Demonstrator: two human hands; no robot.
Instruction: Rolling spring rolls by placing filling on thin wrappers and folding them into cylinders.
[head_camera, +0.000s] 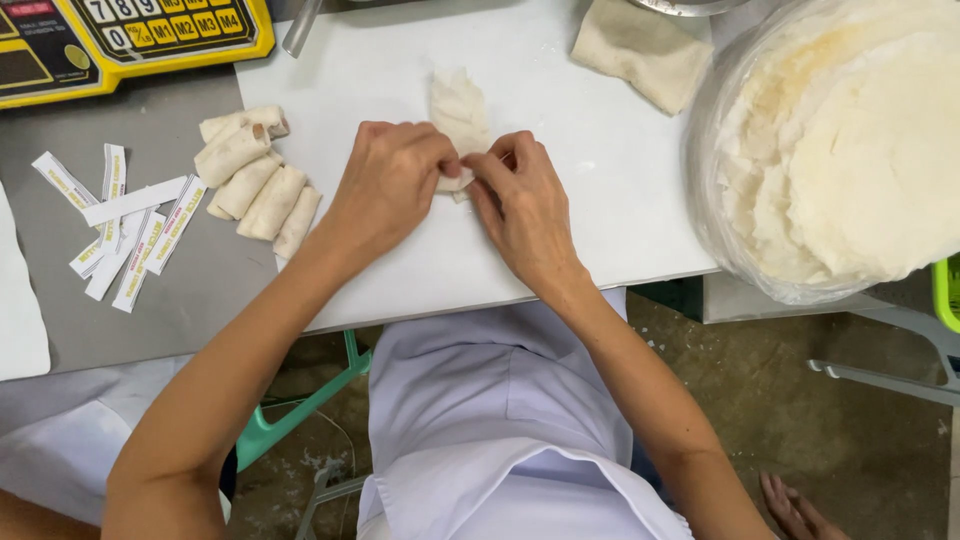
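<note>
Pale wrapper (459, 112) pinched by left hand (388, 183), right hand (522, 205).

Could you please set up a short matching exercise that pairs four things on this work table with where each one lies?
Things:
1. finished rolls
2. paper strips
3. stack of wrappers
4. scale

Places:
A. far left corner
B. right edge, in clear plastic
C. left edge of the white board
D. grey table, left of the rolls

Pairs: 1-C, 2-D, 3-B, 4-A
</note>
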